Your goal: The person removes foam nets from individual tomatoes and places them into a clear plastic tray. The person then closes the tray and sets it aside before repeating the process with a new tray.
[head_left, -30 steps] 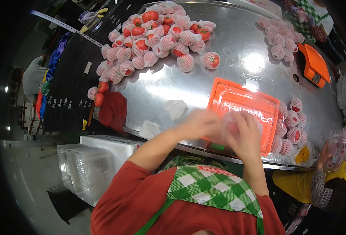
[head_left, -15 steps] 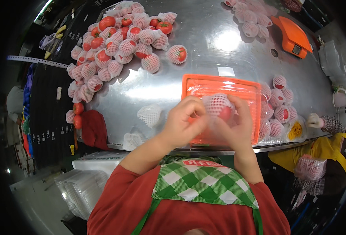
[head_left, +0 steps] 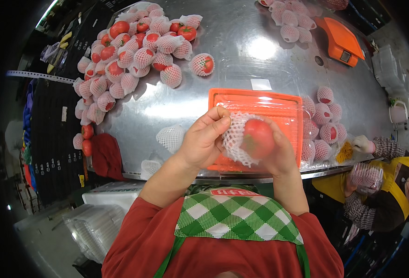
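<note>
Round, red, green-calyxed tomato (head_left: 262, 134), blurred, partly outside white foam-net sleeve (head_left: 233, 137); left grip (head_left: 203, 140) pinches sleeve, right grip (head_left: 284, 157) cups tomato above metal counter (head_left: 167, 85).

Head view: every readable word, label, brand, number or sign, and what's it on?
None quoted:
Apron: white print on a red patch, steeply angled; not transcribed.
Black surface at left: rows of small white marks, too small to read.
Orange scale: display too small to read.
White square beyond the orange tray: no print discernible.
</note>
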Tool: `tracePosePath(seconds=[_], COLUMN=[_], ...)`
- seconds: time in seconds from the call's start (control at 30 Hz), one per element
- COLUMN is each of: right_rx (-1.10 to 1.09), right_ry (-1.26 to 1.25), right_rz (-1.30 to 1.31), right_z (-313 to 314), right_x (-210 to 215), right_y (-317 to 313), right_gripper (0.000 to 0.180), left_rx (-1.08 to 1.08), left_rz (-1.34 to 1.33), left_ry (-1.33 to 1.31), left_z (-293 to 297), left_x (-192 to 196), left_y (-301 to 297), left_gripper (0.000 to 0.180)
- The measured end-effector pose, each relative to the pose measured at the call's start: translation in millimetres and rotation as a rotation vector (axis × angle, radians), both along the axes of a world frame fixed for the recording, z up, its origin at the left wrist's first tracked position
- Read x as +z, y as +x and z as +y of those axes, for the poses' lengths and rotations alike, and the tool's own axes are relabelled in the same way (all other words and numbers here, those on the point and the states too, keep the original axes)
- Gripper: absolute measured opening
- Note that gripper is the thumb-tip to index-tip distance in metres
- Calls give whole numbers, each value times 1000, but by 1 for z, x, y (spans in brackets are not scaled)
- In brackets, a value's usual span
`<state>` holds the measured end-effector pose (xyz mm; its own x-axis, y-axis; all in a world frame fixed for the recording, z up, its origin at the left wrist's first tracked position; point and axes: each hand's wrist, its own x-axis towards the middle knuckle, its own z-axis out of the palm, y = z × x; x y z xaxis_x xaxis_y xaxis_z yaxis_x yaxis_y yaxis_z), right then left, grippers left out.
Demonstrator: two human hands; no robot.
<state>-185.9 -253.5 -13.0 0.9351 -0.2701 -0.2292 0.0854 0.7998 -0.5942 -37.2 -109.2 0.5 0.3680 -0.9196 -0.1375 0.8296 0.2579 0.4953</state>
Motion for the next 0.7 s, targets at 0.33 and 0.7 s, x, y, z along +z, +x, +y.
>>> tracePosePath(seconds=[0.33, 0.7], right_rx=[13, -94], right_ry=[72, -111], right_rz=[-12, 10], right_z=[1, 11], right_x=[1, -5], right_y=[-5, -7], right_gripper=[64, 54], left_rx=[71, -87], left_rz=[-134, -997], left_ry=[238, 419], left_z=[-7, -8], left_x=[22, 22], left_y=[-15, -11], left_gripper=[3, 43])
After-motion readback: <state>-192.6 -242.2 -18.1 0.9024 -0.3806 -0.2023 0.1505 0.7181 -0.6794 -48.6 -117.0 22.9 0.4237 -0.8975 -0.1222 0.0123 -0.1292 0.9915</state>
